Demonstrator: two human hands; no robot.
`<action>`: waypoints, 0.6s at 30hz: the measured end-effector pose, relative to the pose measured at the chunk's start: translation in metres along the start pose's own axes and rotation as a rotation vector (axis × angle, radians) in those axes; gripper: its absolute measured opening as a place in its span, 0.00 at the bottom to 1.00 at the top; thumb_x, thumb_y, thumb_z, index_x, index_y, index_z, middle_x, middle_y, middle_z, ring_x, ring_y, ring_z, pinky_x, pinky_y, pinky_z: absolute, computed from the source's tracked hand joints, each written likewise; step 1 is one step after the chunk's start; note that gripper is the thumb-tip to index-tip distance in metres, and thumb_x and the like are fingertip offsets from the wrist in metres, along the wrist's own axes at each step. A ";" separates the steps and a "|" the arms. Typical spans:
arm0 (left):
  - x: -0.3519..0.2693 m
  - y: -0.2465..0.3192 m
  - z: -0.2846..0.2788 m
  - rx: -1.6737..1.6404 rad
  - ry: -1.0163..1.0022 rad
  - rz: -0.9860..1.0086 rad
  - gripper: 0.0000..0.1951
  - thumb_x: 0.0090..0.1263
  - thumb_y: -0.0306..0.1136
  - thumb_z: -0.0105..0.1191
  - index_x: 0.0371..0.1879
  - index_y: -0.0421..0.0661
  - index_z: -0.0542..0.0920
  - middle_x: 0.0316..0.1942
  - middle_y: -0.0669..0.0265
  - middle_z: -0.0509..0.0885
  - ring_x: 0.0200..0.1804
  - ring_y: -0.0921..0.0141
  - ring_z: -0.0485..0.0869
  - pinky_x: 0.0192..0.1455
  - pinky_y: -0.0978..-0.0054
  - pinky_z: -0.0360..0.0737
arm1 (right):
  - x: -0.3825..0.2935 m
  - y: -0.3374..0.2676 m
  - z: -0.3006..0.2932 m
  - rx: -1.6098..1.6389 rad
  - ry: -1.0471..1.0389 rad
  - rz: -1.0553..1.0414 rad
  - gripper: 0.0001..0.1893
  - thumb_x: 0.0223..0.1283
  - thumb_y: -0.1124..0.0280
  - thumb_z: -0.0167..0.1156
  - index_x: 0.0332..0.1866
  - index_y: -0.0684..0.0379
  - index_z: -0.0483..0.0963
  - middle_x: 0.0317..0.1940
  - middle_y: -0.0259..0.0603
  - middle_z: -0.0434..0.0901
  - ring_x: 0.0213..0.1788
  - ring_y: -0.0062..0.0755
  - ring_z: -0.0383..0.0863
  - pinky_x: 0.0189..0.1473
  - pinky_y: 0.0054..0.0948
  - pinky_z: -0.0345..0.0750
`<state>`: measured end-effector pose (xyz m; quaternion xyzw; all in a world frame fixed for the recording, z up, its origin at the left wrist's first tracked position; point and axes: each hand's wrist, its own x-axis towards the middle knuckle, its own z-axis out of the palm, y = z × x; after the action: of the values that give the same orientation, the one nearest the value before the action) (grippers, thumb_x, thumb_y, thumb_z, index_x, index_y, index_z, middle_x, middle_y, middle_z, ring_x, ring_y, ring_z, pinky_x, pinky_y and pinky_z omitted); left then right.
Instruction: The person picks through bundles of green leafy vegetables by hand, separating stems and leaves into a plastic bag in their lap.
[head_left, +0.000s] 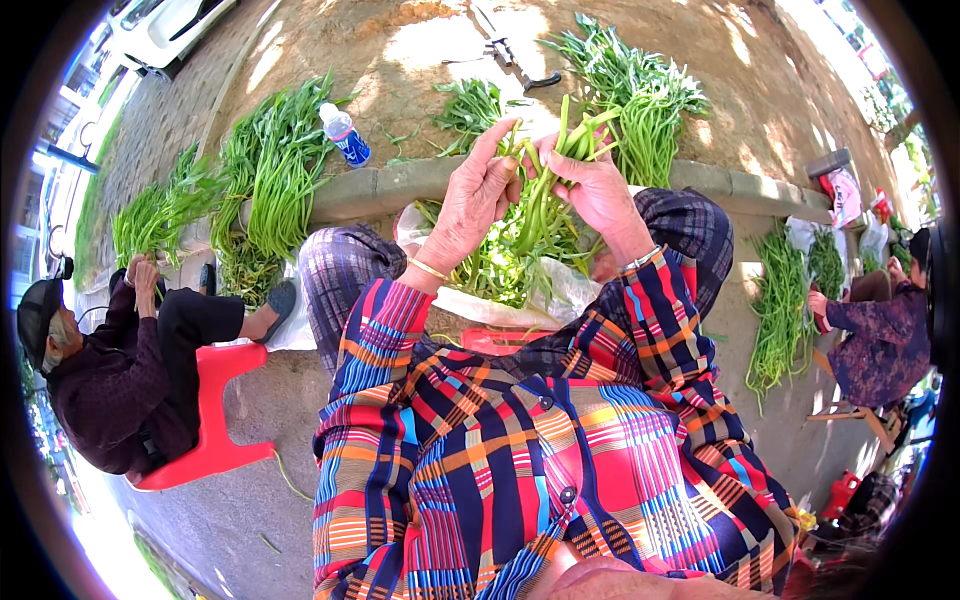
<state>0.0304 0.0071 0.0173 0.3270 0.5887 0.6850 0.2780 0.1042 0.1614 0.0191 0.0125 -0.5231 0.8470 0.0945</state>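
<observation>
My right hand (592, 176) is closed round a small bunch of green leafy-vegetable stems (538, 199), whose cut ends stick out above the fingers. Close by on its left, my left hand (480, 187) pinches a thin stem between thumb and forefinger; a gold-coloured bangle circles that wrist. Below both hands, between my knees, more loose greens (491, 259) lie on a pale plastic bag (559, 289). Beyond the hands, a large bundle of long-stemmed greens (645, 112) rests over the stone kerb, and a smaller leafy bundle (471, 109) lies behind my left hand.
A capped plastic bottle (346, 136) stands near the kerb (375, 187), beside heaped greens (281, 165). A walking stick (510, 52) lies on the soil. One person sits on a red plastic stool (214, 427) at left; another person (885, 330) sits at right near more greens (780, 307).
</observation>
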 end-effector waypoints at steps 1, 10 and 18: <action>0.001 -0.001 0.001 0.012 0.006 -0.001 0.21 0.72 0.37 0.40 0.63 0.49 0.60 0.22 0.71 0.71 0.15 0.85 0.61 0.16 0.90 0.58 | 0.000 0.002 -0.002 -0.005 0.024 0.005 0.09 0.54 0.66 0.60 0.37 0.58 0.73 0.29 0.31 0.75 0.28 0.15 0.71 0.23 0.13 0.61; 0.005 -0.002 0.004 -0.186 0.042 -0.069 0.17 0.67 0.32 0.49 0.54 0.43 0.68 0.23 0.76 0.73 0.15 0.86 0.63 0.15 0.89 0.58 | -0.002 0.003 -0.001 0.002 0.083 -0.006 0.09 0.53 0.67 0.61 0.36 0.58 0.74 0.28 0.28 0.75 0.26 0.13 0.70 0.23 0.13 0.63; 0.003 -0.012 0.009 -0.408 0.036 -0.243 0.12 0.67 0.36 0.51 0.44 0.45 0.72 0.15 0.77 0.68 0.12 0.85 0.61 0.12 0.87 0.55 | -0.002 0.002 0.000 -0.069 0.031 0.013 0.10 0.52 0.67 0.62 0.37 0.60 0.74 0.30 0.30 0.77 0.26 0.14 0.71 0.23 0.14 0.64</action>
<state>0.0353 0.0169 0.0064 0.1784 0.4778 0.7573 0.4079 0.1056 0.1605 0.0171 -0.0073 -0.5506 0.8290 0.0975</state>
